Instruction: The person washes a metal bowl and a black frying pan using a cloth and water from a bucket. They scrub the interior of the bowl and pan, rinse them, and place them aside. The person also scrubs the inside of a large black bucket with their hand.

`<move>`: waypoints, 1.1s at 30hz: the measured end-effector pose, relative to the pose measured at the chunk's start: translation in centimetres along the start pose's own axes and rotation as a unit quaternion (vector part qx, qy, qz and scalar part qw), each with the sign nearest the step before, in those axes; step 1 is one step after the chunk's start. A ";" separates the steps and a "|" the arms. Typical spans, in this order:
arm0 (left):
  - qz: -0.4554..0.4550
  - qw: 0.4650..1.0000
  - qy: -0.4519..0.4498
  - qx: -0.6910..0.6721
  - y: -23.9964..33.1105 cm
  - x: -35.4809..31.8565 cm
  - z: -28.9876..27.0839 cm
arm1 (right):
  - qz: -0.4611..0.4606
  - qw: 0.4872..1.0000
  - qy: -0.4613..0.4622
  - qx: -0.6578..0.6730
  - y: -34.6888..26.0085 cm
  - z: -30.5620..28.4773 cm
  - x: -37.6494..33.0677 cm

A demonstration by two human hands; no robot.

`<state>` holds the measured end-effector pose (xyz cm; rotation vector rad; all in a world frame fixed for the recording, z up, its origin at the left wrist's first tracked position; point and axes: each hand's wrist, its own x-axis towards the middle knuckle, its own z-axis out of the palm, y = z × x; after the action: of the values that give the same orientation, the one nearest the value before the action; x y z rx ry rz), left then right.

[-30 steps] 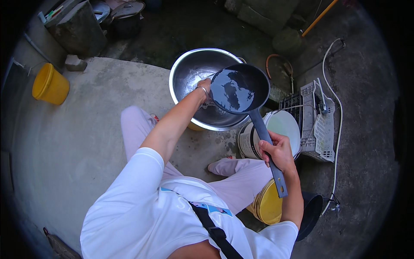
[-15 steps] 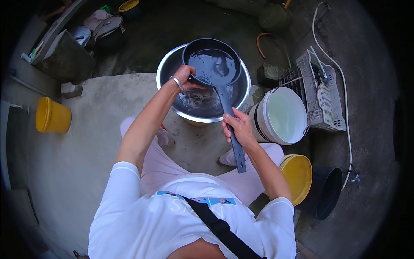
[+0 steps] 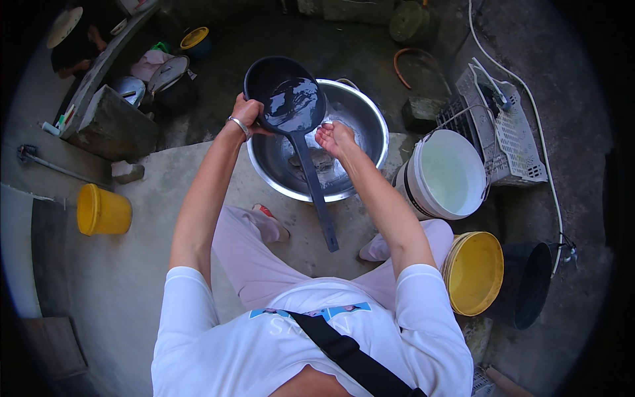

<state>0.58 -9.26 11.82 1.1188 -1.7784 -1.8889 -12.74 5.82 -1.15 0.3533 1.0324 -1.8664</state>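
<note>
A large black water dipper (image 3: 309,162) with a long flat handle is tilted over a wide metal basin (image 3: 377,142). Water glints in its bowl. My left hand (image 3: 249,114), with a bangle at the wrist, grips the bowl's left rim. Just right of the bowl, my right hand (image 3: 336,137) is off the handle, fingers curled together; what they hold, if anything, is hidden. The handle points down toward my knees, untouched. Under it in the basin, a greyish shape shows in the water, too unclear to name.
To the right are a white bucket (image 3: 423,192) of water, a yellow bucket (image 3: 473,271), a black bucket (image 3: 529,284) and a grey plastic crate (image 3: 522,142). Another yellow bucket (image 3: 102,210) stands left. A hose (image 3: 529,92) runs along the right. A person (image 3: 73,53) is at upper left.
The dipper has shifted left and now tilts over the basin's left part. My right hand has let go of the handle and moved up beside the bowl. My left hand stays on the rim.
</note>
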 end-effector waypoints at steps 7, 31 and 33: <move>0.061 0.991 0.032 0.116 2.0 0.5 0.2 | -0.017 0.992 0.068 0.106 2.9 2.0 5.2; 0.111 0.987 0.111 -0.017 4.6 5.9 1.8 | -0.091 0.972 -0.211 -0.052 0.7 5.4 1.0; 0.085 0.984 0.150 -0.042 3.2 7.4 -0.3 | -0.077 0.955 -0.247 -0.146 -0.1 5.5 -1.5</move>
<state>-4.90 -15.18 12.51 1.1148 -1.5599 -1.5865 -11.05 2.45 3.16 -0.3639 0.9813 -1.7728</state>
